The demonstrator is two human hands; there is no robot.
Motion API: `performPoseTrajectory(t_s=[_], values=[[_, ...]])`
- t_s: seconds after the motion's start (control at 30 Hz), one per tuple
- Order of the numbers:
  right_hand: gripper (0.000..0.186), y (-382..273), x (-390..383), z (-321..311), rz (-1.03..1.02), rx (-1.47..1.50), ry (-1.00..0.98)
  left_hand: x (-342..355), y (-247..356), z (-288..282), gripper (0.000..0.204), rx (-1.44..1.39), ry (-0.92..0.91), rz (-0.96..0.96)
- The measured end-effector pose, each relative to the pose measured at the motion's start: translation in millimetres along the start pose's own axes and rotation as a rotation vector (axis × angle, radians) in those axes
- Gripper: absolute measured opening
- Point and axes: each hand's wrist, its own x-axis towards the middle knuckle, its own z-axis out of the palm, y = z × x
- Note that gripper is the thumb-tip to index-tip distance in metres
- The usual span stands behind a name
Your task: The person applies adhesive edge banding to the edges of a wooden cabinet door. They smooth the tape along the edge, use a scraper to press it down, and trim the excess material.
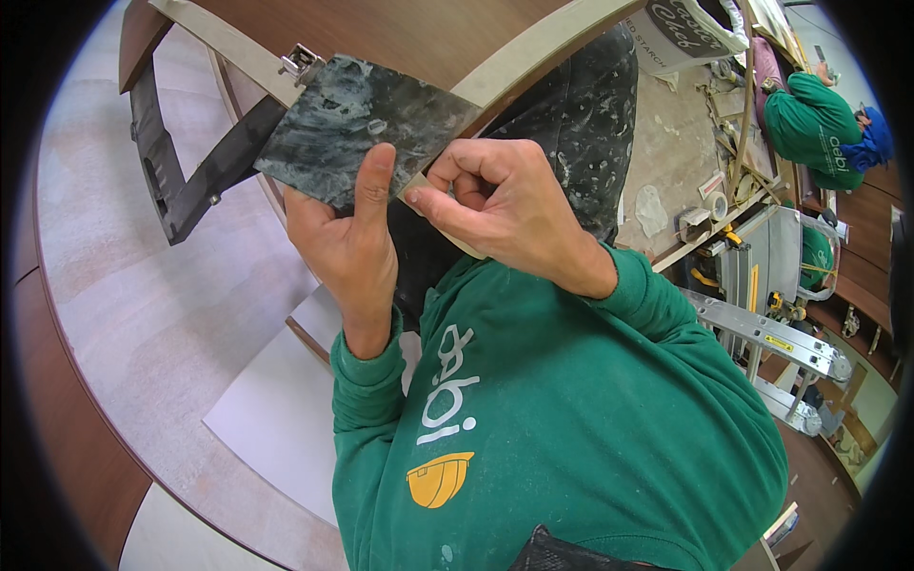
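Note:
My left hand (347, 247) grips a small rectangular panel (347, 119), dark grey-green with cloudy white marbling. The thumb lies on its top face and the fingers go underneath. At the panel's near right corner, my right hand (519, 209) is closed, with thumb and forefinger pinched together. A narrow cream strip (413, 184) shows by the right thumb tip and again below that hand. Whether it is tape or thin edging I cannot tell. A metal hinge (302, 63) sits just beyond the panel's far left edge.
Curved wooden boards (547, 43) and a black bracket (181, 195) stand around me. To the right are a white bucket (681, 38), tape rolls (716, 205), and an aluminium ladder (771, 333). A co-worker in green (814, 119) is at the far right.

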Motion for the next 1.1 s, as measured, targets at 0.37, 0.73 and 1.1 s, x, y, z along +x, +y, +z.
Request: performPoseTrajectory(t_s=[0.37, 0.73, 1.1], values=[[0.019, 1.4, 0.0, -0.4, 0.012, 0.029, -0.011, -0.1, -3.1, -0.7, 0.030, 0.031, 0.011, 0.019], [0.020, -1.2, 1.3, -1.3, 0.004, -0.022, -0.003, 0.1, 0.0, 1.5, 0.030, 0.025, 0.013, 0.011], [0.020, -3.5, 1.1, 0.0, 0.019, -0.023, -0.002, 0.9, 2.1, 1.7, 0.029, 0.020, -0.001, 0.014]])
